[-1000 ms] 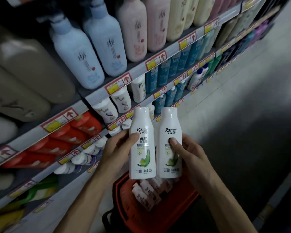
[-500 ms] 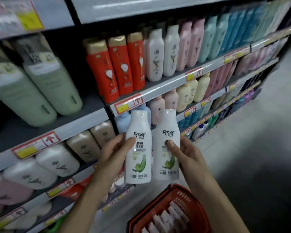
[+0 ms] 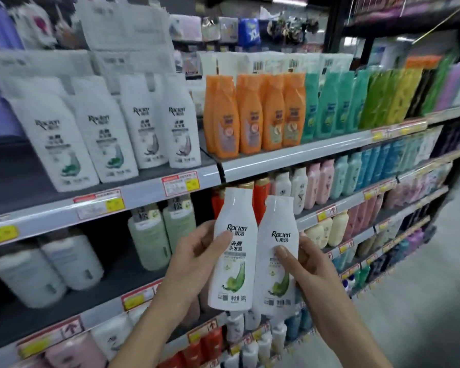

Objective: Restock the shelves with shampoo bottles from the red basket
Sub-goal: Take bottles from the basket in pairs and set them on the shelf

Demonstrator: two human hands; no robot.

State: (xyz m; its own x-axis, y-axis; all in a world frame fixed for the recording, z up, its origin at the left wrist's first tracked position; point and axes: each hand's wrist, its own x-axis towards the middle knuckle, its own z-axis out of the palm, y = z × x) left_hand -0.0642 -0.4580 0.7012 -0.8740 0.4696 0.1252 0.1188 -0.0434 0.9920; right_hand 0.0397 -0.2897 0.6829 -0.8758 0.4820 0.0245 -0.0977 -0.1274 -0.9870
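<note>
Plainly, we see two shampoo bottles of smooth, glossy white plastic held up side by side in front of the shelves, one in each hand. The left bottle overlaps the edge of the right bottle. Both have rounded shoulders narrowing to a flat cap, a dark "Racien" logo and a green leaf print. The left hand grips its bottle with the thumb laid across the label. The right hand does the same, thumb on the front and fingers wrapped round the far side. We cannot see most of the fingers, which lie behind the bottles, and both forearms are cut off by the bottom edge. The small print low on the labels is too fine for us to read. On the upper shelf, matching white bottles stand upright beside a row of orange bottles, all softened by blur. The red-and-yellow price tags on the shelf rail are illegible.
</note>
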